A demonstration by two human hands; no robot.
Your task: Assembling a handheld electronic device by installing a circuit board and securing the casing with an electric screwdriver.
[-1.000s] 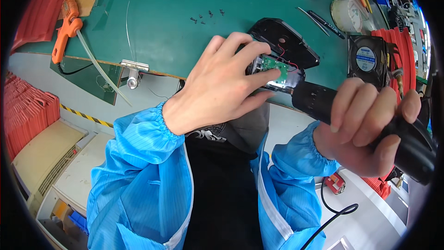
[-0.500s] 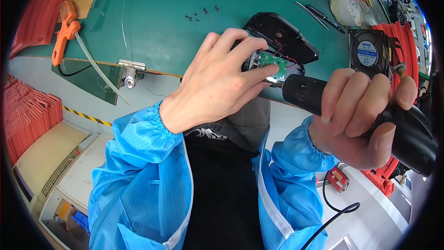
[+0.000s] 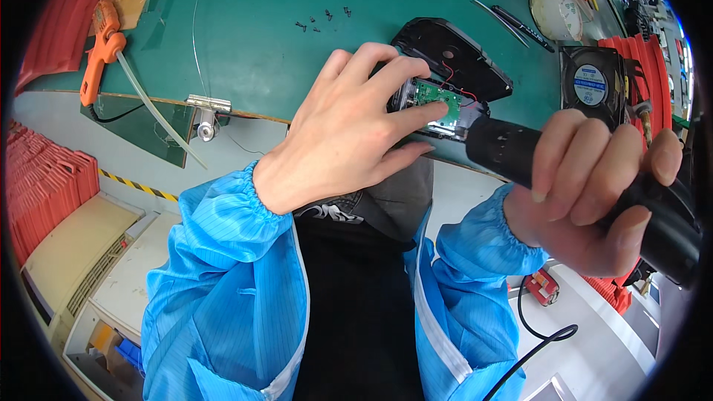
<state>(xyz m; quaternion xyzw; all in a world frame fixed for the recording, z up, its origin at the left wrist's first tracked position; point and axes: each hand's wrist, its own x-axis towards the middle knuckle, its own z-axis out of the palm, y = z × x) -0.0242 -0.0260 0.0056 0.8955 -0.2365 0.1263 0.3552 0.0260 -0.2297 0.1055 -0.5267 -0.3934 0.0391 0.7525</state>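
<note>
My left hand (image 3: 349, 122) presses a small device with a green circuit board (image 3: 432, 94) against the bench's near edge, its index finger lying on the board. Behind the board lies an opened black plastic casing half (image 3: 462, 59), joined to it by thin red wires (image 3: 466, 93). In my right hand (image 3: 583, 178) is a black electric screwdriver (image 3: 505, 150), the fingers wrapped round its body. The screwdriver points left, its front end close to the board's right lower corner; whether the bit touches anything cannot be made out.
Several small black screws (image 3: 328, 15) lie on the green bench mat (image 3: 252, 44). Tweezers (image 3: 499, 22) and a black pen (image 3: 523, 28) rest at the right, near a black fan (image 3: 592, 83). An orange glue gun (image 3: 104, 52) sits at the left, by a metal clamp (image 3: 208, 115).
The electric screwdriver and my right hand have shifted right and slightly toward me, away from the board. My left hand keeps nearly the same place on the device.
</note>
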